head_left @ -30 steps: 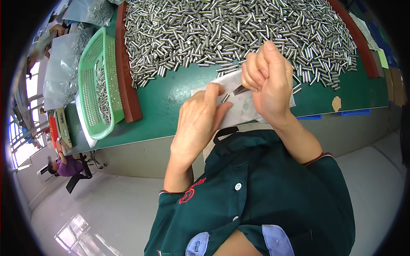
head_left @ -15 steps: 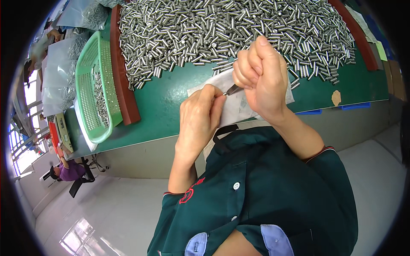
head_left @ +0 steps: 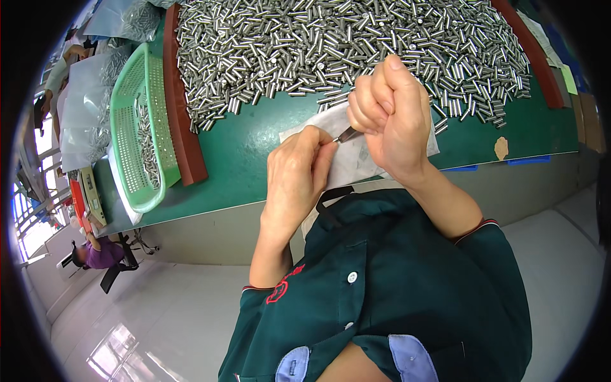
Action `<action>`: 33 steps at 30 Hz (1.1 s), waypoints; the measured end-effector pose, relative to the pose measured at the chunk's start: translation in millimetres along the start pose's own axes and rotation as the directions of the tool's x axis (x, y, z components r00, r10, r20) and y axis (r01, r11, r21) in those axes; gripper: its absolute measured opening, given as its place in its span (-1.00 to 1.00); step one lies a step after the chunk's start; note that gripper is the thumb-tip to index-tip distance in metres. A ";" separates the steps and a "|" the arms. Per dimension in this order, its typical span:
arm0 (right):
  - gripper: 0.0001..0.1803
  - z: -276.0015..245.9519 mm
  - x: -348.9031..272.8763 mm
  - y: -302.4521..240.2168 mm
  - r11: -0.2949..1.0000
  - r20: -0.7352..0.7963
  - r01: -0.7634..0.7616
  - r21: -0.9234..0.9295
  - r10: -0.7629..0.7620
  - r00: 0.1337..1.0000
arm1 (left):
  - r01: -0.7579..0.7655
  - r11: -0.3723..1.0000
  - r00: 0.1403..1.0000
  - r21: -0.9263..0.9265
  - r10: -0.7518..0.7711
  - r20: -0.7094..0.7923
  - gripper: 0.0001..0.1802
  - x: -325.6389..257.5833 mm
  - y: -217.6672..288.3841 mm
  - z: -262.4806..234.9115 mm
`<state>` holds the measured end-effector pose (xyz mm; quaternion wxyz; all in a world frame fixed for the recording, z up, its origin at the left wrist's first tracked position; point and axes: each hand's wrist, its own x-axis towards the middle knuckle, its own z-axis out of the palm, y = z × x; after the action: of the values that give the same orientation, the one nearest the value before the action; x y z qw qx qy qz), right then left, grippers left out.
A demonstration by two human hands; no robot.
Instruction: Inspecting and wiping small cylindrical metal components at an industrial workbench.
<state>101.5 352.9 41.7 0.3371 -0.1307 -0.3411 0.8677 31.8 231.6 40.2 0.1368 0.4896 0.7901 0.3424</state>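
Note:
My right hand (head_left: 389, 113) is clenched around a small tool with a thin metal blade (head_left: 347, 134) that points left out of the fist. My left hand (head_left: 296, 173) has its fingertips pinched together at the blade's tip; whatever it pinches is too small to make out. Both hands hover over a white cloth (head_left: 356, 156) on the green table (head_left: 248, 153). Just beyond the hands lies a broad heap of short shiny metal pins (head_left: 331, 44).
A green perforated basket (head_left: 137, 127) with several pins stands at the left, beside a red-brown edging strip (head_left: 184, 108). Clear plastic bags (head_left: 83, 108) lie further left. A person in purple (head_left: 102, 254) sits far off at the lower left. The table's front edge runs just under my hands.
Both hands stay joined over the cloth. The right fist has shifted slightly up and tightened; the left fingers have closed in toward the blade tip.

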 end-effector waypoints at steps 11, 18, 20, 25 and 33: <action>-0.58 9.4 -2.9 3.7 0.990 0.047 0.065 -0.123 -0.059 0.997 | 0.042 0.999 0.999 -0.023 -0.043 -0.021 -0.87 0.9 1.1 1.6; -0.59 11.8 -2.7 8.9 0.944 0.136 0.170 -0.282 -0.136 0.981 | -0.008 1.000 0.999 -0.029 0.007 -0.047 -0.87 1.6 3.0 2.3; -0.58 10.8 -0.2 8.0 0.961 0.098 0.142 -0.238 -0.122 0.988 | 0.012 1.000 0.999 -0.010 -0.013 -0.050 -0.87 -0.4 3.1 2.5; -0.54 8.1 -1.2 0.6 0.993 -0.033 -0.010 -0.120 0.006 0.999 | 0.202 0.943 0.975 -0.266 -0.219 -0.038 -0.93 -3.8 13.2 -6.7; -0.57 7.3 0.5 1.1 0.996 -0.022 -0.005 -0.084 0.003 1.000 | 0.249 -0.106 0.948 -0.963 -0.180 0.264 -0.89 5.0 -24.3 -25.2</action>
<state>97.3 349.0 46.4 0.3334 -0.1550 -0.3734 0.8517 -1.0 218.7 42.8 0.5206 0.1093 0.3544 0.7690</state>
